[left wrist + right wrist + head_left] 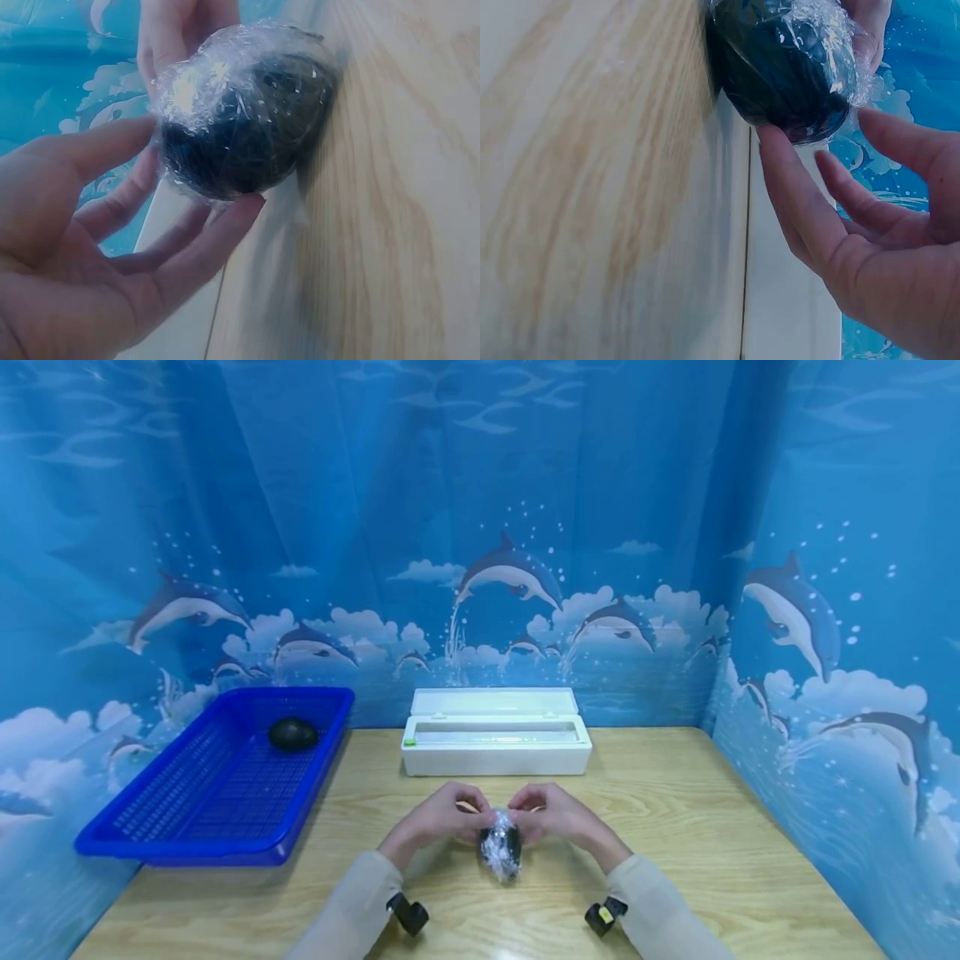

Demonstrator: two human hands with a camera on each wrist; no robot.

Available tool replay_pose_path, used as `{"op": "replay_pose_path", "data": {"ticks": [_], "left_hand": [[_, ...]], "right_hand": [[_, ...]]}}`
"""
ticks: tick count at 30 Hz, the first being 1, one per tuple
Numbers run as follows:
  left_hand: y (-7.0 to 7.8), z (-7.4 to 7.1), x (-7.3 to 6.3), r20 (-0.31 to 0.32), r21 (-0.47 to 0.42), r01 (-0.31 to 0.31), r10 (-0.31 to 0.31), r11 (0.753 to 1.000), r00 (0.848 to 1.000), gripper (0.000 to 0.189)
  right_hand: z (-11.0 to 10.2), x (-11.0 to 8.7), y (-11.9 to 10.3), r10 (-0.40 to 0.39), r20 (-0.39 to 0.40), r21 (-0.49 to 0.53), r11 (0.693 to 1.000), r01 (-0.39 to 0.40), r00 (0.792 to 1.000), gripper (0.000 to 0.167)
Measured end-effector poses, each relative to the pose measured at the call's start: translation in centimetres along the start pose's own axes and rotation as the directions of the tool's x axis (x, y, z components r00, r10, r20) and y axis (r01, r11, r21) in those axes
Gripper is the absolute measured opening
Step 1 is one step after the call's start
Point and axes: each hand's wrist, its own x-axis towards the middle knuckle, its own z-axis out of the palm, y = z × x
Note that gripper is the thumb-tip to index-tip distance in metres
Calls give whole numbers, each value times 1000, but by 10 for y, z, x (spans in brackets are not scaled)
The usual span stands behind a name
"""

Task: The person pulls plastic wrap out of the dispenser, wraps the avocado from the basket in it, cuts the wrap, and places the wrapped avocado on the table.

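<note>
A dark avocado [501,852] in crinkled, shiny cling film is held just in front of me over the table. My left hand [446,820] grips its left side, the thumb up at the bunched film and the fingers below. From the other side my right hand [553,818] holds it in the same way, both thumbs close together at the far end. In the left wrist view the film [202,86] gathers thickly at the end by the thumb. The right wrist view shows smoother film over the dark skin [772,75], with a fingertip against its underside.
Beyond my hands stands a white cling film box [495,762] with its lid raised. To the left, a blue plastic basket [217,843] holds another dark avocado [292,734]. A dolphin-print curtain [480,485] closes off the back and sides of the wooden table [712,827].
</note>
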Motion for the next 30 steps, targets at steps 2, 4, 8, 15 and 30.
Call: {"op": "replay_pose_path", "data": {"ticks": [2, 4, 8, 15, 30], "left_hand": [[1, -1, -1, 12, -13, 19, -19, 1000, 1000, 19], [2, -1, -1, 23, -28, 37, -36, 999, 999, 20], [4, 0, -2, 28, -60, 76, -74, 995, 997, 23], [3, 2, -2, 68, -109, 146, -139, 983, 988, 46], [1, 4, 0, 107, -132, 189, -175, 973, 979, 46]], "right_hand": [[0, -1, 0, 7, 34, -1, 1000, -7, 999, 35], [0, -1, 0, 15, 62, 15, 1000, -16, 998, 37], [2, -2, 0, 45, 83, 35, 998, -48, 996, 40], [1, -3, -3, 82, 113, 49, 995, -88, 990, 44], [-2, 0, 3, 87, 114, 71, 993, -96, 990, 39]]}}
